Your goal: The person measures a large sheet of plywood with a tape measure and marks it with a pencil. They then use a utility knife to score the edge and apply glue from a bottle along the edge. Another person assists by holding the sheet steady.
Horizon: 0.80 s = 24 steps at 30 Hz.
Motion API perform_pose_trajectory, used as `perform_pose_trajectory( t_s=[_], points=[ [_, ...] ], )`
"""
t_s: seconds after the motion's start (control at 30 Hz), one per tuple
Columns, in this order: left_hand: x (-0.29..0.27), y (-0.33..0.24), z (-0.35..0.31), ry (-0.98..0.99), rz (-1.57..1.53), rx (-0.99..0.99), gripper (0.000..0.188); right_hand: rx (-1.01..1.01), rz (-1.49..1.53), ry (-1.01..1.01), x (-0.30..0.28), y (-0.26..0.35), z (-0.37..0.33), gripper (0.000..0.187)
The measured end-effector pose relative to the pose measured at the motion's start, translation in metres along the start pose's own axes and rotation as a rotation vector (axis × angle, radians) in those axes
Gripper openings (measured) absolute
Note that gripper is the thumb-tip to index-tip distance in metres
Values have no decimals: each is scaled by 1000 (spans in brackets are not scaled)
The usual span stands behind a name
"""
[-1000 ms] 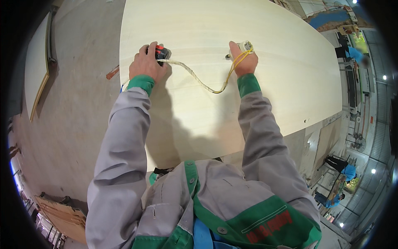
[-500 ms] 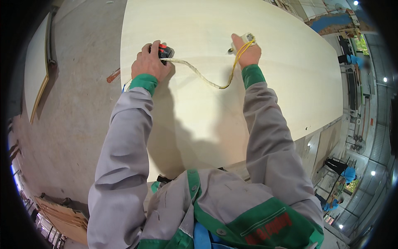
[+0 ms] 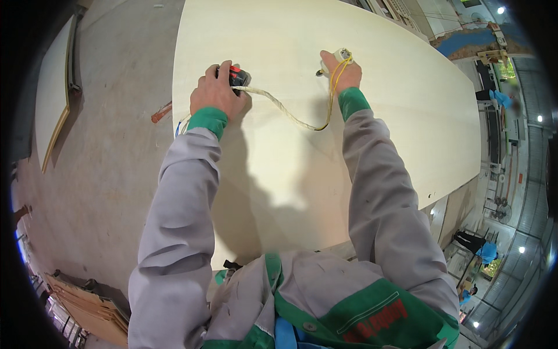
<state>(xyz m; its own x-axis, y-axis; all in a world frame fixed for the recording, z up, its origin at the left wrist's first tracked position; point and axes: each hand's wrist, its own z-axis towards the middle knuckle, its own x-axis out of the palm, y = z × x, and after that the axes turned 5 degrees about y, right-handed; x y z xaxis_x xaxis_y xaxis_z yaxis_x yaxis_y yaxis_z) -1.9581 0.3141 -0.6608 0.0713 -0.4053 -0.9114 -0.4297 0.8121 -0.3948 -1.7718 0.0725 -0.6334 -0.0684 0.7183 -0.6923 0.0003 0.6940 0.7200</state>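
Note:
My left hand (image 3: 218, 96) is closed around a black-and-red block (image 3: 239, 77) that looks like a tool battery; its underside is hidden by my palm. My right hand (image 3: 343, 71) grips a small off-white device (image 3: 345, 55) with a dark tip poking out on its left side. Yellow wires run over the back of that hand. A pale wrapped cable (image 3: 276, 104) sags in a curve between the two hands. Both hands are over a large cream-coloured board (image 3: 401, 116), and the block appears to rest on it. Blue and white wire ends (image 3: 179, 127) show beside my left wrist.
A reddish-brown object (image 3: 161, 112) lies by the board's left edge. Another pale panel (image 3: 53, 87) stands at the far left over the concrete floor (image 3: 110, 174). Stacked brown sheets (image 3: 87, 305) are at lower left. People in blue (image 3: 487, 250) are at the right, away from me.
Both hands keep their grip. The left hand with the block sits slightly further right in the picture, the right hand slightly further left, and the cable sags a little lower.

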Motion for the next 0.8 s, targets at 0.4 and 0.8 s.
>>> perform_pose_trajectory(
  t_s=[0.4,0.8],
  points=[
    [19,4,5,-21,-36,6,73,-52,246,-130,21,2,18,56],
    [32,9,7,15,-52,-11,77,-47,83,-102,43,-1,40,59]
  ],
)
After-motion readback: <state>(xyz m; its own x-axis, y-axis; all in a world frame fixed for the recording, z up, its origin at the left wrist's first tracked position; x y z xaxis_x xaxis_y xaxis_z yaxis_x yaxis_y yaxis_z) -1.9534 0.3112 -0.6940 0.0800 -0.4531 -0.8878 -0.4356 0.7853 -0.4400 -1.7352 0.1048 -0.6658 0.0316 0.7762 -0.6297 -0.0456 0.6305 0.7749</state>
